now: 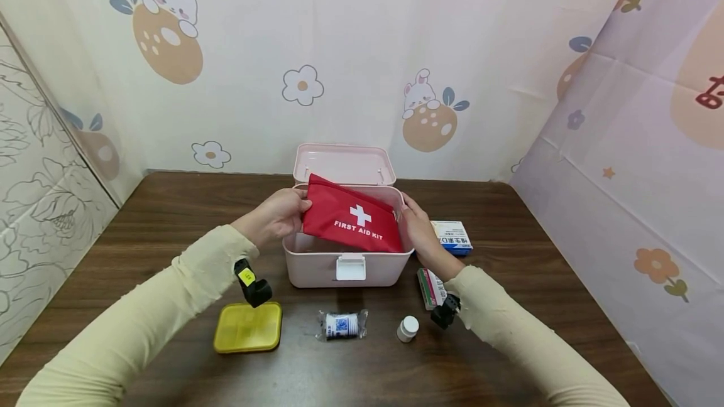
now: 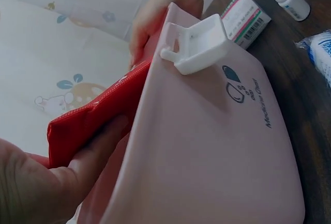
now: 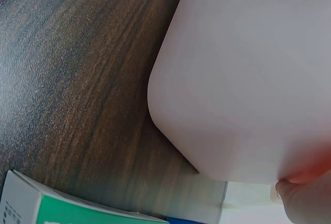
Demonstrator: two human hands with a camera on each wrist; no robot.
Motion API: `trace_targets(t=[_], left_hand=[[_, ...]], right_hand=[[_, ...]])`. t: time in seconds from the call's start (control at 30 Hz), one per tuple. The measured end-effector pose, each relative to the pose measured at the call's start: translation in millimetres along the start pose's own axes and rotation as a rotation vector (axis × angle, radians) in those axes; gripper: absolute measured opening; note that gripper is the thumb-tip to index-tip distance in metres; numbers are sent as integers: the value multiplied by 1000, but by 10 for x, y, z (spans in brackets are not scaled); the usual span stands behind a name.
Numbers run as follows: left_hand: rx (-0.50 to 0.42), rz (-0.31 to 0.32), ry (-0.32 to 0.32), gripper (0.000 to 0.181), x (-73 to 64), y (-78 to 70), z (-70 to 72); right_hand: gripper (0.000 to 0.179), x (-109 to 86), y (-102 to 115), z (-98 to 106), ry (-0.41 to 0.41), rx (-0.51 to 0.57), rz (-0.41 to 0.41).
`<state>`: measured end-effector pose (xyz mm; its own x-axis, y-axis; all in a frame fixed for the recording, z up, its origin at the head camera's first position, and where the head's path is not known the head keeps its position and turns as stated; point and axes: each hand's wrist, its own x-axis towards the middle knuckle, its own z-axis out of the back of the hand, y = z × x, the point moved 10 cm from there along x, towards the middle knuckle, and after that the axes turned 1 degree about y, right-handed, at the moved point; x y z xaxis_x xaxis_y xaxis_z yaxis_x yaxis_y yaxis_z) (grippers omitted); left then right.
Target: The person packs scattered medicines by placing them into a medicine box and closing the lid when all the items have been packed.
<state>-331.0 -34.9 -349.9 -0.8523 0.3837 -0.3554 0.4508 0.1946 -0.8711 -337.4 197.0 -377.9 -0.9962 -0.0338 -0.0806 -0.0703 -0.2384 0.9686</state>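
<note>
two arms [image 1: 136,313] reach forward — left grip [image 1: 276,213] pinching pouch [image 1: 334,206], right grip [image 1: 422,234] at box rim [image 1: 313,252] — closure unclear

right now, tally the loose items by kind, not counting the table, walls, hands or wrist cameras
pink chest: 1
red first aid pouch: 1
cartons: 2 (blue-and-white carton, green-and-white carton)
yellow case: 1
wrapped roll: 1
white bottle: 1
total: 7
</note>
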Motion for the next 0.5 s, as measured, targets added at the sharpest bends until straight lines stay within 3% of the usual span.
trace_targets(t=[0.3, 0.5], left_hand=[[41, 25, -7, 47, 25, 101, -27], [46, 26, -35, 37, 90, 168, -42]], right_hand=[[52, -6, -6, 7, -6, -8, -5], [52, -5, -3, 8, -9, -15, -3]])
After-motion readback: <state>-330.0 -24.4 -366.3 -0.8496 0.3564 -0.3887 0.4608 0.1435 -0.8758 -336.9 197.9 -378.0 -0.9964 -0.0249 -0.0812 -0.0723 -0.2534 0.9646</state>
